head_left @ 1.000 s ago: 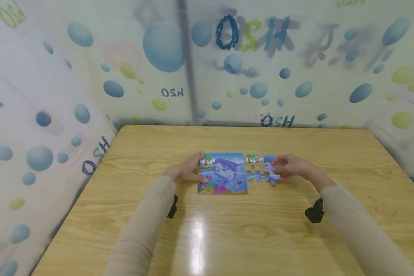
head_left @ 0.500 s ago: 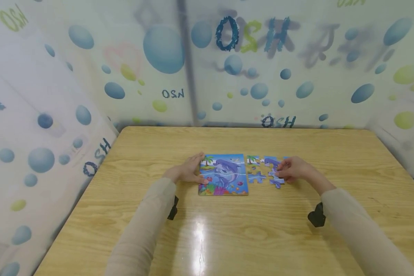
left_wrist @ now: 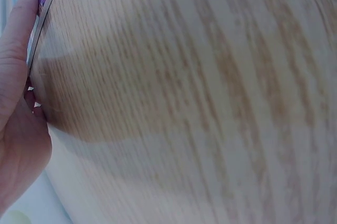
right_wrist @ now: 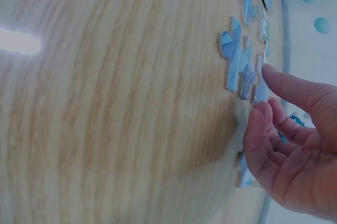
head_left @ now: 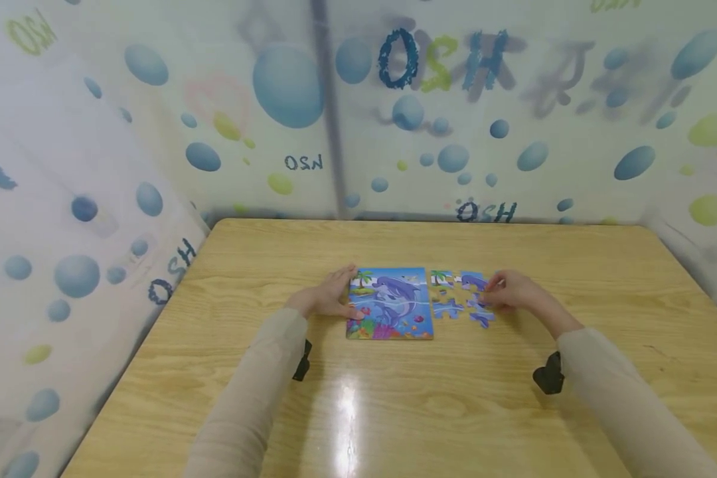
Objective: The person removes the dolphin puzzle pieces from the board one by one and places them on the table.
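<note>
A square dolphin picture board (head_left: 391,302) lies flat mid-table in the head view. My left hand (head_left: 328,295) rests at its left edge, the straight thumb (left_wrist: 22,19) on the printed face and the other fingers along the side. Right of the board is a loose group of jigsaw pieces: a palm-tree piece (head_left: 441,277), a pale blue one (head_left: 447,309), a dolphin piece (head_left: 472,280) and a purple one (head_left: 484,317). My right hand (head_left: 510,290) pinches a jigsaw piece (right_wrist: 260,84) between thumb and fingertips at the group's right side, partly hiding it.
The wooden table (head_left: 358,398) carries everything, with a bright light reflection in front of the board. Behind stands a bubble-patterned curtain (head_left: 454,99). Another piece (right_wrist: 244,171) shows beside my right hand in the right wrist view. A black wrist mount (head_left: 548,373) hangs under the right sleeve.
My right hand has shifted slightly to the right. The purple piece has slid right and nearer to me, widening the gap between pieces. The left hand and board stay in place.
</note>
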Tool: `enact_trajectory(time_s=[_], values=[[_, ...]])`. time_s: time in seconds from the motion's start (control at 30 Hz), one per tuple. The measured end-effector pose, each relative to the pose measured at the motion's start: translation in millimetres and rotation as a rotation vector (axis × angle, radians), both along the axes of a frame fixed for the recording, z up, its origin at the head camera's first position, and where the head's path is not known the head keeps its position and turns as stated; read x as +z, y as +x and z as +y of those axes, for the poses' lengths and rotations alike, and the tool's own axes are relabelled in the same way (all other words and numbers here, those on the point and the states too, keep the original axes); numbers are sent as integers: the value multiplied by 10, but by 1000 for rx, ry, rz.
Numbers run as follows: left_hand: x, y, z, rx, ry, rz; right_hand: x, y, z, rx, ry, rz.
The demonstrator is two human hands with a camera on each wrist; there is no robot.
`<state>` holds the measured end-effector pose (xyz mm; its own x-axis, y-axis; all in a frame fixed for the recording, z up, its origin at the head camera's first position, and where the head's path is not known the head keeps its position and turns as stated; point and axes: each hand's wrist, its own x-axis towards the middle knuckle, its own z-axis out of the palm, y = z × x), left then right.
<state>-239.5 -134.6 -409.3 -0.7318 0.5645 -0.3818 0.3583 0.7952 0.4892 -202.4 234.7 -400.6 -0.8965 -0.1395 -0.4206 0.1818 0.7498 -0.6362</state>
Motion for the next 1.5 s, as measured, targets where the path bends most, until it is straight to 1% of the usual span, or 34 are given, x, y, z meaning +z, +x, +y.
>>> enact_trajectory(time_s=[0.13, 0.2, 0.33, 0.43, 0.6, 0.8, 0.97, 1.07, 1.17, 1.3, 1.4, 1.5], values=[[-8, -15, 11, 4, -1, 11, 64, -31, -77, 15, -26, 26], [-12, -15, 14, 5, 1, 11, 90, -42, -163, 45, -40, 50], [-19, -4, 15, 13, 17, 3, 94, -77, -377, 143, -51, 108], [-15, 6, 17, 19, 18, -6, 77, -113, -537, 230, -59, 131], [-25, 8, 12, 23, 16, -4, 75, -164, -794, 329, -80, 142], [-30, 9, -1, 12, 25, 6, 100, -196, -1013, 356, -28, 167], [-4, 30, -7, 19, 31, 2, 91, -215, -1114, 364, -24, 171], [7, 39, 1, 17, 32, 8, 79, -217, -1145, 363, -4, 174], [9, 46, 10, 18, 37, 7, 62, -207, -1164, 383, 37, 190], [-12, 50, 4, 27, 30, 11, 40, -190, -1200, 447, 84, 226], [-32, 47, 2, 34, 31, 15, 39, -181, -1228, 466, 100, 233], [-43, 45, 0, 36, 39, 18, 45, -177, -1249, 460, 105, 221]])
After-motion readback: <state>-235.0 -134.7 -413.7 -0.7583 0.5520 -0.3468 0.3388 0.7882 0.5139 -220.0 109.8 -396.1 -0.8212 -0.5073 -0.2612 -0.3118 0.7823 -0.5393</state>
